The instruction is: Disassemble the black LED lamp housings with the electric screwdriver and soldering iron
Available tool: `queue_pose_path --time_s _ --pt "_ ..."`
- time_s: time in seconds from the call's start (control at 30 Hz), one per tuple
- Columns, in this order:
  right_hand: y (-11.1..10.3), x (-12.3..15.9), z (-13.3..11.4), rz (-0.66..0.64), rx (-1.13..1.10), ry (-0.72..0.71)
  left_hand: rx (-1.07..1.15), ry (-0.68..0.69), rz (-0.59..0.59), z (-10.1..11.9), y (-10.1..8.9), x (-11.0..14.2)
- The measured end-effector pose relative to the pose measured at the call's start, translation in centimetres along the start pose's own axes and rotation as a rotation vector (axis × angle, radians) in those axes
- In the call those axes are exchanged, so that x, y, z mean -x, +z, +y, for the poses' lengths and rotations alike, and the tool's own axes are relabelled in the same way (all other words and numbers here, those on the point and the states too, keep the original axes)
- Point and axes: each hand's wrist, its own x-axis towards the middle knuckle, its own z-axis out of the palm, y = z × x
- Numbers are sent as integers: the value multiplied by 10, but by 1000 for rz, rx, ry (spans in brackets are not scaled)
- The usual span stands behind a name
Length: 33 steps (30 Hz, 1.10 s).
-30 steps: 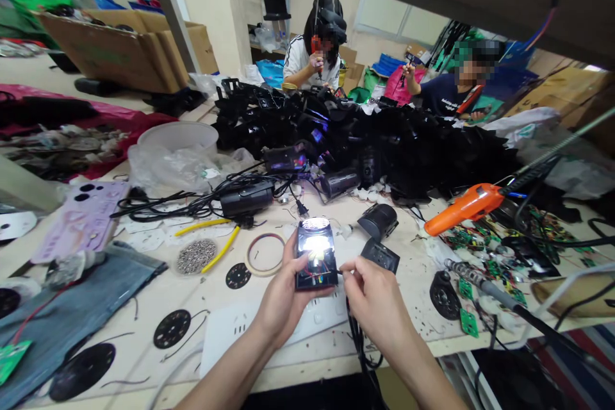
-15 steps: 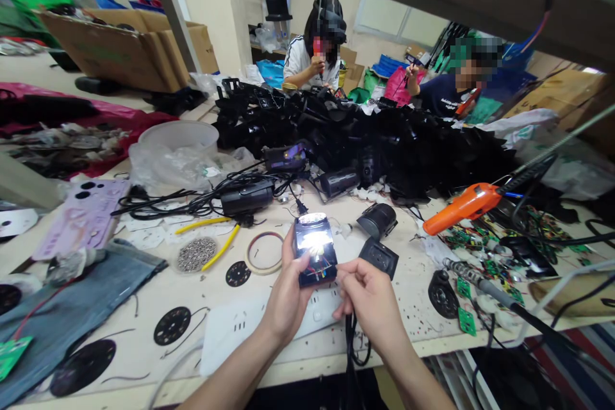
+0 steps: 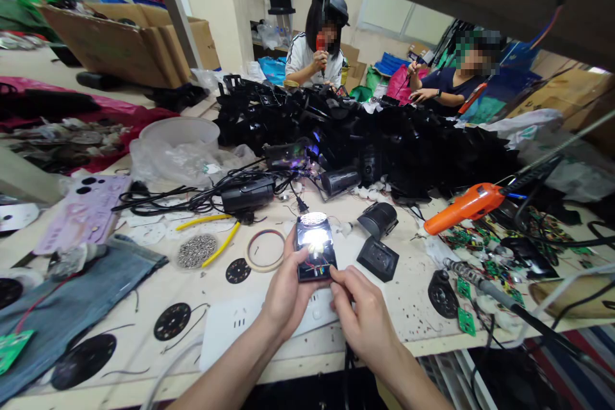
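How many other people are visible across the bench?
2: a person in a white shirt behind the black pile, and a person in a dark shirt farther right. Others may be hidden.

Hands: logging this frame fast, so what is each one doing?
Left hand: closed around the lit black device.
Right hand: fingers pinched at the device's near end; contents unclear.

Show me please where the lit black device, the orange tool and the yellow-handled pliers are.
lit black device (image 3: 314, 250), head view, on its glowing face.
orange tool (image 3: 464, 206), head view, on the orange body.
yellow-handled pliers (image 3: 218, 250), head view, on one yellow handle.
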Motion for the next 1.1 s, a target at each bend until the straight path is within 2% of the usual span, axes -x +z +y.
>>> queue_pose_path --time_s 0.07,0.23,0.33,0.43,0.57,0.67,0.87,1.1 --pt "-3 1 2 -39 -43 33 -8 -9 2 2 1 -1" --pt "-4 2 8 -78 -327 272 4 -62 4 4 4 -2" --pt "-2 2 9 -66 -371 305 31 -85 13 4 5 -3" --pt "-1 3 9 -52 -252 236 47 -123 26 5 7 -3" --pt "-2 5 2 24 32 19 57 -145 13 9 9 -1" --pt "-3 6 -4 69 116 -71 61 -167 5 12 8 -1" --pt "-9 4 -11 12 83 -55 91 -298 -8 15 -5 -1" --pt "-10 4 -16 26 59 -38 103 -325 -69 14 -8 -1"
